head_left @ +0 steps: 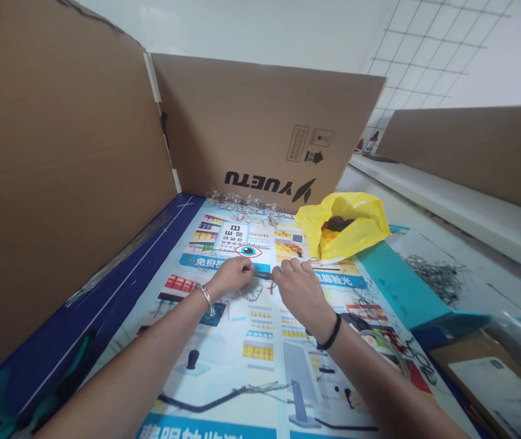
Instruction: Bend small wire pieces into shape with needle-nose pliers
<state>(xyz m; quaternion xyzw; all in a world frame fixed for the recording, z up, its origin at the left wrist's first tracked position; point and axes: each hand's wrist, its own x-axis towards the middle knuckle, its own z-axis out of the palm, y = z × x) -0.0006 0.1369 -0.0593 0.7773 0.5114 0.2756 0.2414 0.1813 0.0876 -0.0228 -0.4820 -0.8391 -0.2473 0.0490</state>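
Observation:
Over the middle of a printed poster, my left hand (232, 274), with a silver bangle at the wrist, is closed in a pinch. A short dark strand (263, 275) stretches between it and my right hand (298, 285), which wears a black band and is also closed on the strand. The fingertips of the two hands are a small gap apart. Red and green thin threads (272, 286) hang beside my right fingertips. Below the hands, a dark wrapped wire stem (215, 403) with fine loose ends lies across the poster.
Cardboard panels (260, 128) stand behind and at the left. A yellow bag (356, 225) sits at back right, near a teal box (402, 286) and a pile of thin wires (434, 277). Scissors (420, 360) lie at the right; teal-handled tools (54, 396) lie at lower left.

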